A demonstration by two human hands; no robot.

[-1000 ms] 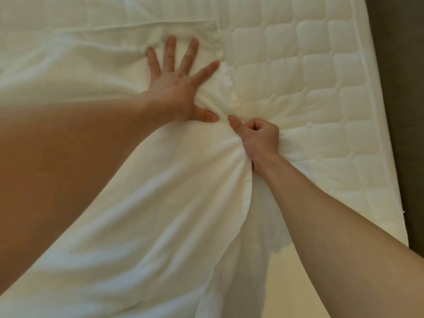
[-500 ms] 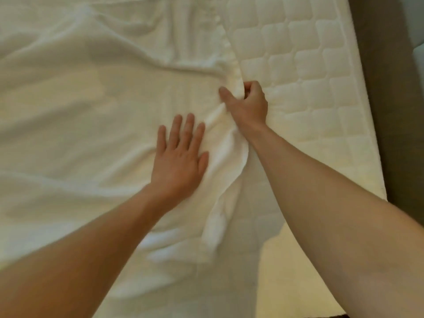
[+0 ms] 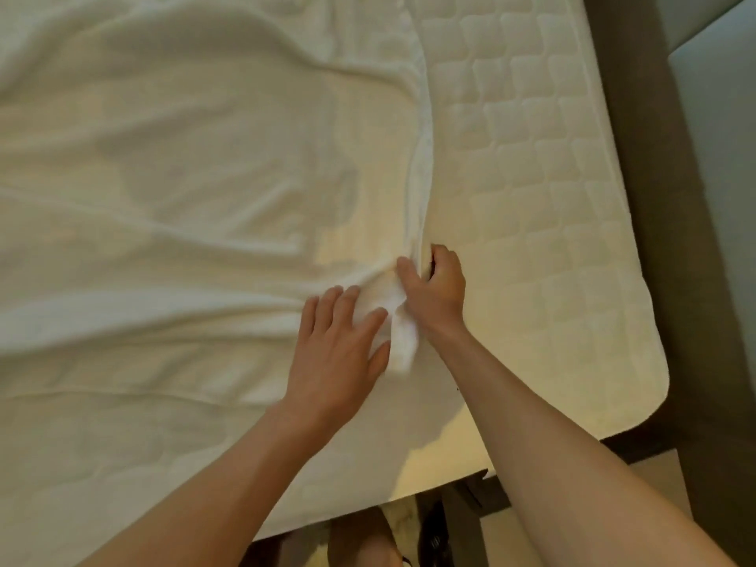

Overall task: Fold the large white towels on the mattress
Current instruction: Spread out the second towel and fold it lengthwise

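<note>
Quilted mattress carries the large white towel, spread rumpled, its right hem pinched in the curled grip of the right hand while the left hand presses flat-fingered just beside, so a pull could slip that hem or trap creases.

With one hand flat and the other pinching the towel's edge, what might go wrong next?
1. The towel carries long ridges; folding now would likely trap creases.
2. The right hand grips a bunched bit of edge, so the fold may run crooked.
3. The left hand presses close by; pulling against it could bunch the cloth more.
</note>
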